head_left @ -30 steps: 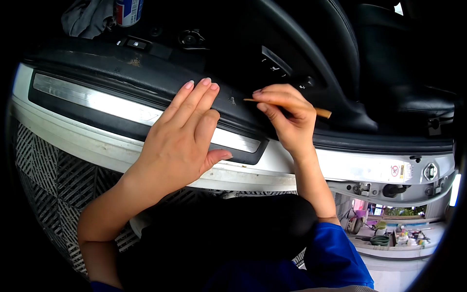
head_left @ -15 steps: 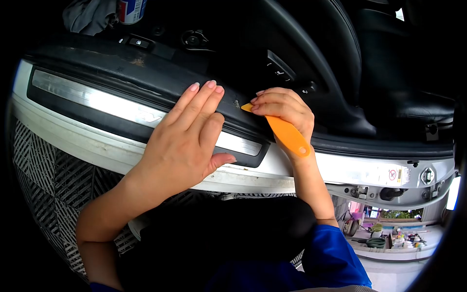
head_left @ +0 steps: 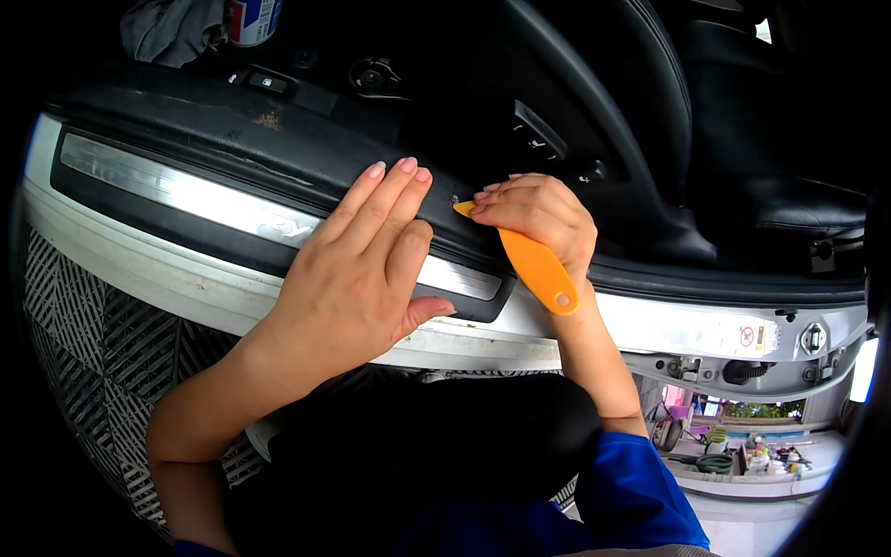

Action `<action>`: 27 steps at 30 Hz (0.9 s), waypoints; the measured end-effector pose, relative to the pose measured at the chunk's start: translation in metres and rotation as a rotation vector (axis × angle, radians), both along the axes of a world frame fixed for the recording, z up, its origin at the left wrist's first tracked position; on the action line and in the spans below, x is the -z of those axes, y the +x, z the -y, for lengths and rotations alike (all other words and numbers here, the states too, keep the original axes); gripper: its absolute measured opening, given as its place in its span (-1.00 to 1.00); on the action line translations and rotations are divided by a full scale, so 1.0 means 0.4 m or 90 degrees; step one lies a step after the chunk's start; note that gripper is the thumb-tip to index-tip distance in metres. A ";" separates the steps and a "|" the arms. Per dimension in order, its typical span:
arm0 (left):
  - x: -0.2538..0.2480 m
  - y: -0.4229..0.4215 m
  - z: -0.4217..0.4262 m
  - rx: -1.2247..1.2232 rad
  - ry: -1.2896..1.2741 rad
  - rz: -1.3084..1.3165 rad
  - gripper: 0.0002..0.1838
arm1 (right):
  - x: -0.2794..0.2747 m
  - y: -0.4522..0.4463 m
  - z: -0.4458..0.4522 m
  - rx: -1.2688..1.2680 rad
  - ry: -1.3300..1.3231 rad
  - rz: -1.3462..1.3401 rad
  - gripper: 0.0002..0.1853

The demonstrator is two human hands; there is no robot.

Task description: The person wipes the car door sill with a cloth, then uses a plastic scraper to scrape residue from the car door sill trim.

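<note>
My right hand [head_left: 543,218] is closed around an orange plastic scraper [head_left: 536,265]. Its pointed tip touches a small pale mark [head_left: 454,200] on the black sill trim [head_left: 306,153] of a car doorway. The scraper's other end, with a round hole, hangs toward my wrist. My left hand [head_left: 357,255] lies flat with fingers stretched out, across the trim and the shiny metal scuff plate [head_left: 204,193]. Its fingertips rest on the black trim, left of the scraper tip. A scuffed, brownish patch [head_left: 267,121] shows farther left on the trim.
A grey cloth [head_left: 172,32] and a blue, red and white can [head_left: 252,20] are at the top left inside the car. A black seat [head_left: 770,186] fills the right. Below the white sill lies a slatted floor mat [head_left: 83,316]. Several items sit on a shelf [head_left: 770,455] at lower right.
My right hand has shifted slightly left and the scraper has swung, its tip now on the pale mark. My left hand has barely moved.
</note>
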State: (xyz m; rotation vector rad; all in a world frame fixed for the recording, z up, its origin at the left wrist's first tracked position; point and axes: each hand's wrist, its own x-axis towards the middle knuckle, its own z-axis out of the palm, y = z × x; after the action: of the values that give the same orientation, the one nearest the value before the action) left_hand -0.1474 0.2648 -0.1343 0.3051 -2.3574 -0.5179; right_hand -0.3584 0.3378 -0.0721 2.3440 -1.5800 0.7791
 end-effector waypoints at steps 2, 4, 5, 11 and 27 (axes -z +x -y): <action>0.000 0.000 0.000 0.000 -0.005 0.004 -0.42 | 0.000 0.004 0.001 -0.005 -0.001 -0.009 -0.91; -0.003 0.000 -0.002 0.001 -0.004 0.007 -0.42 | 0.003 0.010 0.006 0.004 -0.044 -0.028 -0.85; -0.005 0.000 -0.002 0.001 -0.003 0.010 -0.42 | -0.001 0.014 0.004 0.006 -0.046 -0.026 -0.85; -0.008 -0.001 -0.001 -0.012 -0.021 -0.005 -0.37 | -0.011 0.012 -0.003 0.044 -0.023 -0.029 -0.88; -0.003 0.004 0.000 0.002 -0.003 0.011 -0.43 | 0.000 0.000 -0.011 0.045 -0.002 -0.035 -0.81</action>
State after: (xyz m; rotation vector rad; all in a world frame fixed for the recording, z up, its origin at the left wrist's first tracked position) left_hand -0.1459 0.2648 -0.1332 0.3043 -2.3752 -0.5127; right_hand -0.3582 0.3424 -0.0720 2.2738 -1.6268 0.6949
